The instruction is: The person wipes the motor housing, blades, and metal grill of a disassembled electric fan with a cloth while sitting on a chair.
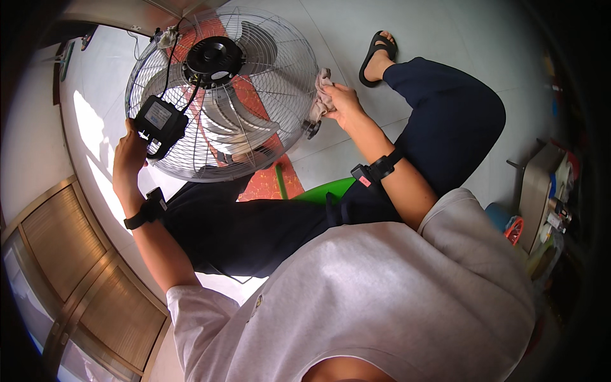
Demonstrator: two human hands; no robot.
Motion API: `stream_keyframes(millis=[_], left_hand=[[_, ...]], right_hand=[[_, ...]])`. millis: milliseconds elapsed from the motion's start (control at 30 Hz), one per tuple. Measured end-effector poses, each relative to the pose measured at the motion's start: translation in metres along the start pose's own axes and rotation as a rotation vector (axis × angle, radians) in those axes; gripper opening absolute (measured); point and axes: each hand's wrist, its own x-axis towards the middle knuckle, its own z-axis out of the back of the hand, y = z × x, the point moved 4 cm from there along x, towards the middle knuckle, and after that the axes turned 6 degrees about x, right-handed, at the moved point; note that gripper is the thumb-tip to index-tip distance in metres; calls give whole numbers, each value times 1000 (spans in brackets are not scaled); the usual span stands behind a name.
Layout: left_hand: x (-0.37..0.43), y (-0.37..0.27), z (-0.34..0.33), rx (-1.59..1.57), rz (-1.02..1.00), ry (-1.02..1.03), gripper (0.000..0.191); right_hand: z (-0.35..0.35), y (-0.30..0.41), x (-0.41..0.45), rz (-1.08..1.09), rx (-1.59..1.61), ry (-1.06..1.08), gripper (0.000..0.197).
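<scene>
A large electric fan point(222, 95) with a round wire guard, metal blades and a black motor housing point(213, 61) stands before me. At its left edge my left hand point(130, 149) is closed around the rim or the black control box's handle; which one, I cannot tell. The black control box point(160, 119) bears a label and hangs against the guard with cables. My right hand point(344, 104) grips a crumpled greyish-pink cloth point(322, 90) at the guard's right edge, just above a black knob point(311, 129). A second crumpled cloth point(168, 37) lies at the guard's upper left.
Under the fan runs a red patterned mat point(267, 187). A green plastic object point(329, 190) shows beside my legs. Wood-framed panelled doors point(64, 238) stand at the left. A beige case point(542, 191), a blue container point(497, 215) and assorted items are at the right.
</scene>
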Motion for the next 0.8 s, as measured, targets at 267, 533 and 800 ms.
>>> stream_keyframes(millis=[267,533,800], left_hand=[[2,-10,3,-8,-1,0,42],[-2,-9,3,34,25,-13,39],[10,2,0,-18,68,24,31]], right_hand=[[-8,38,70,238,81,-15,29],[3,-29,8,13,-147,-15,25],[14,-10,-31,-45,-575,349,20]])
